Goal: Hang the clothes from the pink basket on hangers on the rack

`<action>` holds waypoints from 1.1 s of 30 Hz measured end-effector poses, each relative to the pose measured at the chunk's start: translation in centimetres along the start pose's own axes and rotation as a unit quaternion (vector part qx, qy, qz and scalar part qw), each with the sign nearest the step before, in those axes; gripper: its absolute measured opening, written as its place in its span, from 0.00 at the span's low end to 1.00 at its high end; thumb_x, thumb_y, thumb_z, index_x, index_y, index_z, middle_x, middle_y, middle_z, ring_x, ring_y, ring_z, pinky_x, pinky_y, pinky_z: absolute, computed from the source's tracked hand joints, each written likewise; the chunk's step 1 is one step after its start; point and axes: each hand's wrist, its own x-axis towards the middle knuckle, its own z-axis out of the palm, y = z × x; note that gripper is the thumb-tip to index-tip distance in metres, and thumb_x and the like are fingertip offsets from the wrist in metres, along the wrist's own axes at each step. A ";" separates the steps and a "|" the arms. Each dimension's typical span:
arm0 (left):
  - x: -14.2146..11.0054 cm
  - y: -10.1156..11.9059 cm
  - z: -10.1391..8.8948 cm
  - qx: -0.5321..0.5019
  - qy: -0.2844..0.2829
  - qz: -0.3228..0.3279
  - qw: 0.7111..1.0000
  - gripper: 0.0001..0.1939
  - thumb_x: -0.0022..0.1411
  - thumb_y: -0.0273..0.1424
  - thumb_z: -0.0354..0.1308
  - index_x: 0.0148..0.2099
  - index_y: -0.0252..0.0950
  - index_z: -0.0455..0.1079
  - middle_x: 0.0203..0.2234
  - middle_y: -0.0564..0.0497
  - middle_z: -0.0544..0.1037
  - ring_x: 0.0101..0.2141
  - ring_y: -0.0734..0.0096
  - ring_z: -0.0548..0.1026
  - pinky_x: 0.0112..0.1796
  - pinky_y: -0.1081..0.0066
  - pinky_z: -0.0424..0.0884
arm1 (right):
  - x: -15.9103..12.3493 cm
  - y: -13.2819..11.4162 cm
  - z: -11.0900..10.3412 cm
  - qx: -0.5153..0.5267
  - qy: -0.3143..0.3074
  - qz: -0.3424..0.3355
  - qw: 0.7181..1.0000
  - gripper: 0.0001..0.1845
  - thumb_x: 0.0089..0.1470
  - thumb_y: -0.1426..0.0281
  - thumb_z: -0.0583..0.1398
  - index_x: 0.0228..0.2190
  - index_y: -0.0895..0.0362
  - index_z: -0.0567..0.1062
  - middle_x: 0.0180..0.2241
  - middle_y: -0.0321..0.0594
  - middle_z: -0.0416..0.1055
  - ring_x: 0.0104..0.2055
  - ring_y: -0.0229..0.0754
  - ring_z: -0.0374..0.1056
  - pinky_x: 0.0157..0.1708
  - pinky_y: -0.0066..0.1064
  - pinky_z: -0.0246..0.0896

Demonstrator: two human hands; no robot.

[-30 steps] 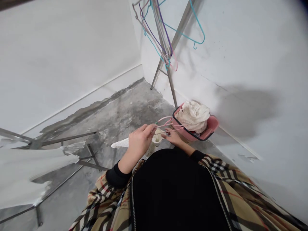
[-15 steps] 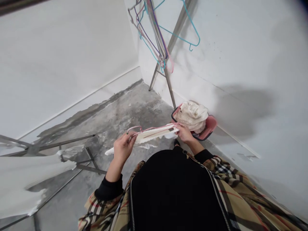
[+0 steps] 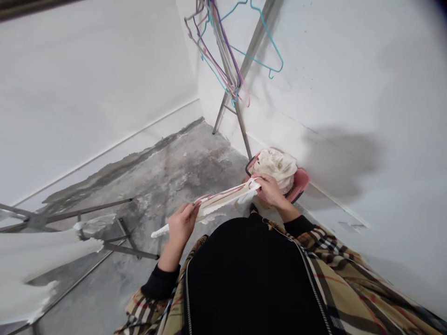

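My left hand [image 3: 181,224] is closed round one end of a pink wire hanger [image 3: 223,194] with a white garment [image 3: 216,204] stretched along it. My right hand [image 3: 270,190] pinches the other end of the hanger and the cloth. The two hands hold it level in front of my chest, just above the floor. Part of the white garment sticks out to the left past my left hand.
A pink basket [image 3: 303,179] with a bundle of pale laundry [image 3: 277,165] sits on the floor by the right wall. A metal rack [image 3: 232,100] in the corner carries several coloured hangers [image 3: 223,56]. Another rack [image 3: 87,223] with white cloth [image 3: 31,260] stands at left.
My hands moved apart, stretching the white garment along the pink hanger. The left hand dropped lower and left; the right hand shifted right toward the basket.
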 end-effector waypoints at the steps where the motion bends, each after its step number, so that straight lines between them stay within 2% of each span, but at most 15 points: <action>1: -0.1 0.2 0.4 -0.010 -0.001 -0.009 1.000 0.13 0.66 0.37 0.54 0.43 0.41 0.78 0.30 0.49 0.81 0.28 0.72 0.77 0.29 0.78 0.65 | -0.6 -0.7 0.0 -0.017 -0.011 -0.006 1.000 0.19 0.53 0.60 0.55 0.38 0.58 0.79 0.26 0.41 0.76 0.26 0.40 0.67 0.26 0.32 0.62; 3: -0.3 0.5 1.0 -0.050 0.002 -0.022 0.998 0.13 0.65 0.37 0.54 0.42 0.41 0.78 0.30 0.50 0.81 0.29 0.71 0.77 0.31 0.77 0.67 | -2.0 -2.1 -0.2 -0.072 -0.075 -0.035 0.994 0.18 0.53 0.61 0.56 0.39 0.57 0.80 0.30 0.41 0.77 0.29 0.41 0.68 0.30 0.33 0.64; 5: -0.3 0.7 1.3 -0.099 -0.002 -0.031 0.995 0.13 0.65 0.37 0.54 0.41 0.40 0.79 0.31 0.49 0.82 0.30 0.71 0.77 0.34 0.75 0.69 | -3.2 -3.5 -0.8 -0.136 -0.149 -0.084 0.976 0.19 0.54 0.61 0.58 0.44 0.56 0.79 0.33 0.40 0.77 0.32 0.42 0.69 0.35 0.34 0.65; 6: -0.3 0.7 1.2 -0.120 -0.007 -0.033 0.992 0.13 0.65 0.38 0.53 0.41 0.40 0.79 0.32 0.49 0.82 0.30 0.70 0.77 0.35 0.74 0.70 | -3.6 -4.1 -1.2 -0.159 -0.154 -0.109 0.969 0.20 0.55 0.61 0.59 0.47 0.55 0.78 0.34 0.40 0.77 0.33 0.42 0.70 0.37 0.35 0.65; 8: -0.2 0.5 0.8 -0.152 -0.015 -0.035 0.988 0.13 0.64 0.38 0.54 0.40 0.40 0.79 0.34 0.48 0.83 0.31 0.69 0.77 0.36 0.73 0.72 | -3.8 -5.1 -2.3 -0.191 -0.097 -0.158 0.964 0.21 0.57 0.60 0.58 0.50 0.54 0.76 0.38 0.42 0.77 0.38 0.44 0.71 0.41 0.37 0.66; 10: 0.0 0.2 0.1 -0.176 -0.018 -0.030 0.984 0.13 0.64 0.38 0.55 0.39 0.40 0.80 0.35 0.47 0.83 0.33 0.68 0.78 0.37 0.72 0.73 | -3.5 -5.5 -3.4 -0.237 -0.033 -0.212 0.948 0.22 0.57 0.59 0.59 0.51 0.53 0.75 0.47 0.45 0.75 0.47 0.49 0.69 0.49 0.41 0.64; 11: 0.2 0.1 -0.3 -0.185 -0.021 -0.026 0.982 0.13 0.63 0.38 0.56 0.39 0.39 0.80 0.34 0.47 0.83 0.33 0.67 0.78 0.38 0.71 0.73 | -3.3 -5.6 -3.8 -0.269 -0.035 -0.234 0.934 0.23 0.57 0.59 0.60 0.52 0.53 0.74 0.51 0.46 0.73 0.52 0.51 0.67 0.53 0.43 0.61; 12: 0.4 -0.1 -0.6 -0.193 -0.025 -0.022 0.981 0.13 0.63 0.38 0.56 0.38 0.39 0.80 0.34 0.47 0.83 0.33 0.67 0.78 0.37 0.71 0.73 | -3.1 -5.6 -4.0 -0.302 -0.064 -0.252 0.917 0.23 0.57 0.59 0.60 0.53 0.52 0.74 0.52 0.47 0.72 0.55 0.52 0.65 0.55 0.45 0.59; 13: 0.5 -0.1 -0.9 -0.201 -0.028 -0.021 0.979 0.12 0.62 0.38 0.57 0.38 0.39 0.80 0.34 0.48 0.83 0.33 0.67 0.79 0.37 0.71 0.73 | -2.9 -5.6 -4.0 -0.328 -0.111 -0.263 0.900 0.21 0.58 0.59 0.59 0.52 0.51 0.74 0.51 0.46 0.73 0.54 0.52 0.66 0.55 0.45 0.59; 15: 0.9 -0.2 -1.1 -0.216 -0.021 -0.032 0.976 0.11 0.61 0.38 0.58 0.37 0.39 0.80 0.33 0.48 0.83 0.32 0.67 0.79 0.35 0.72 0.73 | -2.9 -5.4 -3.7 -0.350 -0.204 -0.274 0.872 0.18 0.63 0.59 0.54 0.47 0.53 0.77 0.43 0.45 0.76 0.47 0.48 0.70 0.49 0.41 0.63; 17: 1.2 -0.2 -0.9 -0.234 0.005 -0.056 0.970 0.12 0.60 0.38 0.59 0.37 0.37 0.80 0.32 0.49 0.83 0.31 0.67 0.79 0.34 0.73 0.73 | -3.3 -5.4 -2.9 -0.351 -0.243 -0.294 0.855 0.21 0.66 0.59 0.49 0.42 0.56 0.78 0.36 0.44 0.77 0.40 0.45 0.71 0.42 0.36 0.65; 20: 1.6 0.2 -0.3 -0.268 0.023 -0.070 0.961 0.13 0.59 0.39 0.60 0.37 0.36 0.80 0.32 0.48 0.83 0.32 0.67 0.79 0.35 0.72 0.74 | -4.2 -6.0 -1.9 -0.361 -0.205 -0.332 0.847 0.22 0.67 0.60 0.47 0.40 0.57 0.77 0.36 0.46 0.77 0.38 0.44 0.71 0.38 0.34 0.65; 26: 2.1 1.1 -0.1 -0.304 -0.020 -0.049 0.951 0.13 0.61 0.39 0.60 0.40 0.36 0.78 0.35 0.46 0.83 0.34 0.66 0.79 0.37 0.71 0.74 | -5.2 -7.8 -1.7 -0.379 -0.133 -0.367 0.839 0.18 0.66 0.63 0.50 0.41 0.54 0.78 0.36 0.42 0.79 0.37 0.42 0.74 0.35 0.31 0.65; 31: 1.7 -1.7 -1.5 -0.257 -0.092 -0.001 0.962 0.27 0.54 0.41 0.66 0.55 0.37 0.72 0.46 0.43 0.80 0.42 0.62 0.79 0.43 0.66 0.74 | -5.2 -7.3 -3.4 -0.349 -0.068 -0.383 0.852 0.12 0.64 0.66 0.55 0.40 0.54 0.79 0.36 0.40 0.80 0.37 0.42 0.76 0.36 0.31 0.67; 33: 1.2 -3.3 -1.8 -0.223 -0.093 -0.015 0.970 0.24 0.57 0.40 0.64 0.54 0.38 0.73 0.46 0.43 0.80 0.43 0.62 0.79 0.43 0.66 0.74 | -5.2 -7.0 -4.2 -0.341 -0.050 -0.383 0.857 0.11 0.63 0.67 0.56 0.39 0.55 0.79 0.34 0.40 0.80 0.35 0.41 0.76 0.35 0.30 0.68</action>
